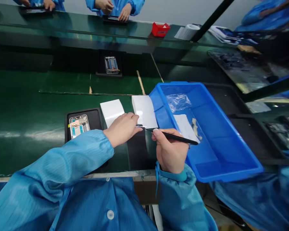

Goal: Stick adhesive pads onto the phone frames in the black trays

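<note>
**Item 1:** right hand, fingers closed around a black stylus in a pen hold, clamped on its shaft. The stylus lies level over a black work mat, its thin metal tip pointing to 9 o'clock.

**Item 2:** left hand, palm down, fingers loosely together and clamped on nothing visible. The stylus tip sits just beside the fingertips, at 3 o'clock from this hand.

**Item 3:** 2 white sheets, at 12 o'clock from the left hand and lying apart. The nearer edge of the right-hand sheet lies just above the stylus tip.

**Item 4:** 1 opened phone frame in a black tray, at 9 o'clock from the left hand.

**Item 5:** 1 blue plastic bin, at 3 o'clock from the right hand, containing 1 clear plastic bag, 1 white paper slip and 1 beige strip.

**Item 6:** 1 second phone on a black tray, at 12 o'clock on the green workbench. Beyond it are a co-worker's hands and 1 red box.
</note>
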Available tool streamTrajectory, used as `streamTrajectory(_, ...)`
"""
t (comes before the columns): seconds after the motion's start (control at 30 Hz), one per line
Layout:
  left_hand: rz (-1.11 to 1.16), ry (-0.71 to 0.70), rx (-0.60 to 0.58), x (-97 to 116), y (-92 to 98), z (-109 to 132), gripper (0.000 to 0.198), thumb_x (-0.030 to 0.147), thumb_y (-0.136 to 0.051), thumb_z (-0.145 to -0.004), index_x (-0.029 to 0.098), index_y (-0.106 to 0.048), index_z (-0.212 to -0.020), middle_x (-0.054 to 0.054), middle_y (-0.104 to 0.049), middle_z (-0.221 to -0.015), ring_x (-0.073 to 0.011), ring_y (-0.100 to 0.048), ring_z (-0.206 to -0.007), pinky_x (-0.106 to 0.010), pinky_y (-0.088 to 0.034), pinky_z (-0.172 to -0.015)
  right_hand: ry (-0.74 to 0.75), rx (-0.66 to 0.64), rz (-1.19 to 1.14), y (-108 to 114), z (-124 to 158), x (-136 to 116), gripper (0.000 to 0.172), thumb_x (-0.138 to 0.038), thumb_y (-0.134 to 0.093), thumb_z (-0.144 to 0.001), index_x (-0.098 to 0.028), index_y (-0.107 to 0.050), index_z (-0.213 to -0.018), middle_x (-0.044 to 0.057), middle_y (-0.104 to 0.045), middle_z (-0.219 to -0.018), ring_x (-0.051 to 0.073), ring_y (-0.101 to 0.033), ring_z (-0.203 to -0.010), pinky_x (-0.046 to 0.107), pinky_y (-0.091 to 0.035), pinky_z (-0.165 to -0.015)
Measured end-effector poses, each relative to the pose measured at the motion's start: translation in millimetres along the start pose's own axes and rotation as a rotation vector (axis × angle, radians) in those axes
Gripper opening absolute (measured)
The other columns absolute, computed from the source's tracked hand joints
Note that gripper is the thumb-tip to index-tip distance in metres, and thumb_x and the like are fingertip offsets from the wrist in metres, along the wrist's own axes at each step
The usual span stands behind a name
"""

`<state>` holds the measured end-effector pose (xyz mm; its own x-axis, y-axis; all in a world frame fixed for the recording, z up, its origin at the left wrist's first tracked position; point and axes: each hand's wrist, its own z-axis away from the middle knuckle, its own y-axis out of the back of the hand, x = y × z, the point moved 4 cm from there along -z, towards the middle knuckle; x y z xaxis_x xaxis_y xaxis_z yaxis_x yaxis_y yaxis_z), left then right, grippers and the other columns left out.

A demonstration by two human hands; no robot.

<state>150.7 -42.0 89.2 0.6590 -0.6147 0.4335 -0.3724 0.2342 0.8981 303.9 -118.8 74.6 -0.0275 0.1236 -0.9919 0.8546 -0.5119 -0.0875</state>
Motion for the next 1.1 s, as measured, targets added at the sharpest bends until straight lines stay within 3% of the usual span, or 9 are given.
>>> streamTrajectory(0.1,-0.028,0.016,0.145,-30.7,38.5,29.6,0.031,0.029,-0.062,-0.092,0.012,-0.061,-0.118,-0.012,-0.066,-0.114,-0.0253,-0.062,-0.107,-0.037,-0.05,-0.092,-0.05,-0.071,0.018,-18.8,0.1,-0.3,0.023,-0.027,-0.089,-0.067,-0.018,-0.069,-0.071,-0.001,-0.065,-0.06,0.014,-0.061,-0.056,0.028,-0.05,-0.06)
streamTrajectory(0.2,-0.049,0.146,0.266,-78.2,78.5,80.0,0.024,0.024,-0.059,-0.092,0.016,-0.063,-0.114,-0.006,-0.069,-0.103,-0.0214,-0.064,-0.098,-0.034,-0.051,-0.087,-0.063,-0.19,0.073,-52.3,6.3,1.8,0.022,-0.027,-0.088,-0.068,-0.019,-0.068,-0.073,-0.001,-0.065,-0.062,0.014,-0.061,-0.056,0.028,-0.05,-0.058)
streamTrajectory(0.3,-0.076,0.312,0.338,-123.9,96.5,131.3,0.017,0.023,-0.057,-0.091,0.018,-0.067,-0.105,-0.003,-0.067,-0.088,-0.0183,-0.063,-0.085,-0.03,-0.05,-0.077,-0.09,-0.349,0.137,-99.5,16.3,8.1,0.021,-0.029,-0.086,-0.071,-0.019,-0.068,-0.074,-0.001,-0.065,-0.063,0.015,-0.061,-0.055,0.028,-0.05,-0.055)
streamTrajectory(0.43,-0.029,0.315,0.36,-155.1,78.2,170.0,0.017,0.025,-0.053,-0.094,0.017,-0.067,-0.101,-0.003,-0.065,-0.087,-0.0166,-0.062,-0.084,-0.029,-0.05,-0.077,-0.123,-0.526,0.209,-164.6,27.6,21.9,0.023,-0.034,-0.083,-0.072,-0.018,-0.067,-0.073,0.001,-0.065,-0.065,0.015,-0.06,-0.056,0.028,-0.049,-0.054)
streamTrajectory(0.6,-0.011,0.179,0.376,-158.9,48.0,177.3,0.02,0.025,-0.052,-0.096,0.016,-0.065,-0.106,-0.008,-0.064,-0.098,-0.0194,-0.059,-0.092,-0.033,-0.052,-0.082,-0.098,-0.633,0.27,-212.6,32.7,39.2,0.024,-0.035,-0.082,-0.07,-0.018,-0.066,-0.071,0.002,-0.066,-0.067,0.015,-0.06,-0.057,0.027,-0.048,-0.052)
streamTrajectory(1.1,-0.126,0.169,0.354,-158.2,40.1,174.8,0.021,0.023,-0.05,-0.094,0.015,-0.064,-0.108,-0.009,-0.057,-0.097,-0.0215,-0.053,-0.085,-0.034,-0.048,-0.072,-0.124,-0.695,0.339,-226.1,32.2,52.9,0.022,-0.032,-0.082,-0.072,-0.018,-0.066,-0.07,0.001,-0.065,-0.065,0.014,-0.058,-0.056,0.026,-0.046,-0.05)
